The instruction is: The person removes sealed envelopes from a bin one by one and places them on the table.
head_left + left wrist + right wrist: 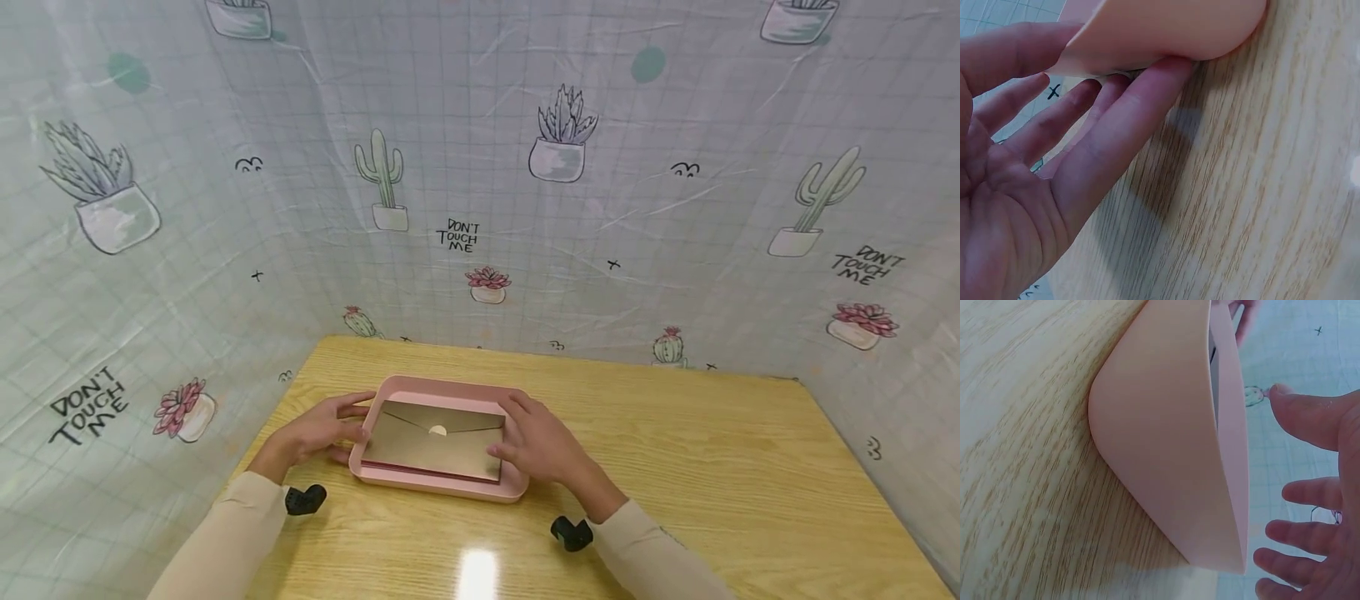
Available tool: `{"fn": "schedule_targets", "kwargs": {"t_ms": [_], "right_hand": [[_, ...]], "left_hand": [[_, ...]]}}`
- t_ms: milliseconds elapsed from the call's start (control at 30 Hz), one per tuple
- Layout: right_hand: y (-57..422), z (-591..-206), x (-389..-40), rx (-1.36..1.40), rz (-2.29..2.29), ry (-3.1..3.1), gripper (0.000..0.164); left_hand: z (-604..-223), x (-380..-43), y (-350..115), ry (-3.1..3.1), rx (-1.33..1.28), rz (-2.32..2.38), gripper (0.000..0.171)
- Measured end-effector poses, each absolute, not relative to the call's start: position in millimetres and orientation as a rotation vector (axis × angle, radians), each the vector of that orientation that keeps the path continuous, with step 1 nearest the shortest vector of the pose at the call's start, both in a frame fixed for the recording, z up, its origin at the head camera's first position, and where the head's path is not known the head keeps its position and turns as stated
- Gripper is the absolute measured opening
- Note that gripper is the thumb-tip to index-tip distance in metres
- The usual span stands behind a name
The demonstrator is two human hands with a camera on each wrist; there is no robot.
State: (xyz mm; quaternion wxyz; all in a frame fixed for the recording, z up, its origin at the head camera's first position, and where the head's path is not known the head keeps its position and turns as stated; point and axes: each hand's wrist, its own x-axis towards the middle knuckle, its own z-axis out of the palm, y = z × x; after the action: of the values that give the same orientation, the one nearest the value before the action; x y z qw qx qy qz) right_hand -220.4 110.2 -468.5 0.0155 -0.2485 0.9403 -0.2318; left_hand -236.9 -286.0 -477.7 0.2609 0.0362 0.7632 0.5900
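Note:
A pink tray (pixel 420 386) with raised sides lies on the wooden table, a stack of envelopes inside it. The top envelope (pixel 435 450) is gold with a round pale seal on its flap, and dark red edges show beneath. At the tray's left end my left hand (pixel 324 429) holds it, thumb over the rim and fingers low against the outer wall (pixel 1166 28). My right hand (pixel 543 442) hovers by the right end, fingers spread. A gap shows between those fingers (pixel 1300 494) and the tray wall (pixel 1154 431) in the right wrist view.
The wooden table (pixel 675 467) extends to the right of the tray. A cactus-print curtain (pixel 480 192) hangs behind the table and along both sides. Small black devices sit by both wrists, one by the left sleeve (pixel 240 517) and one by the right sleeve (pixel 645 546).

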Motion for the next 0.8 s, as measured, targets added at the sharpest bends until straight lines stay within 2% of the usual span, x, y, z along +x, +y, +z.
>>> {"fn": "schedule_targets", "kwargs": {"t_ms": [367, 800], "right_hand": [[104, -467, -222, -0.777, -0.875, 2.844, 0.073], [91, -471, -233, -0.760, -0.888, 2.741, 0.071]], "left_hand": [[-482, -239, -287, 2.023, 0.057, 1.629, 0.084], [-482, -238, -288, 1.974, 0.051, 1.660, 0.089]]}}
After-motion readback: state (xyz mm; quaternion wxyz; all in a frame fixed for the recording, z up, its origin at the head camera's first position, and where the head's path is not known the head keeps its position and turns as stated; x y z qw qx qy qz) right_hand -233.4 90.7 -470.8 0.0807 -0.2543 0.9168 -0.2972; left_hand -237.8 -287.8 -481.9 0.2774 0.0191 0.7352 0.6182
